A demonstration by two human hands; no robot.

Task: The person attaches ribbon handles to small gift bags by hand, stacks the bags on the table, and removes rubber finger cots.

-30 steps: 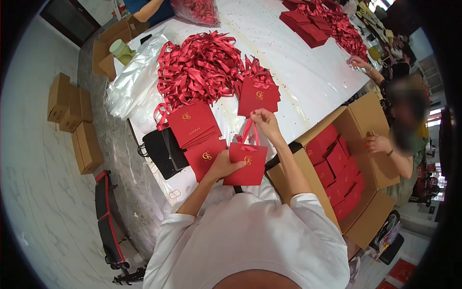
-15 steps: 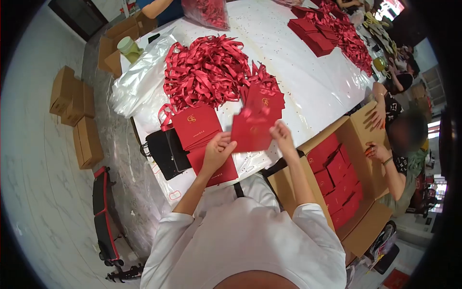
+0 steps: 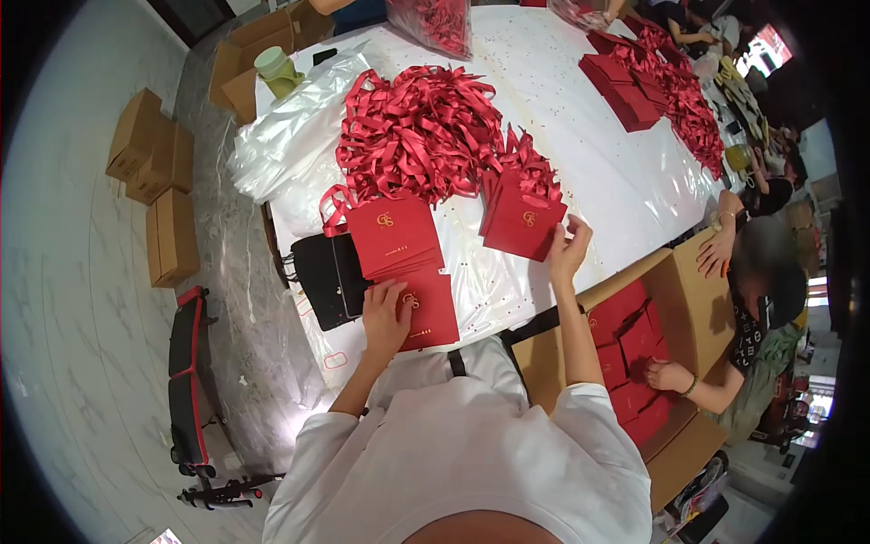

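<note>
Your two bare hands are well apart over a white-covered surface, seen from above. Your left hand, just below the centre of the frame, rests with bent fingers on a flat red bag with a gold emblem; whether the fingers pinch it, you cannot tell from here. Your right hand, right of centre, has thumb and fingers parted at the right edge of a stack of ribboned bags, their red handles fanned out above. Between and above your hands, more red bags lie overlapping, and a large heap of shiny red ribbon fills the upper middle. Left of these sit a black pouch and clear plastic sheets, with a green cup at upper left. At lower right, an open carton holds packed red bags; a co-worker's hand reaches inside, and the co-worker's other hand is by the carton's upper flap.
</note>
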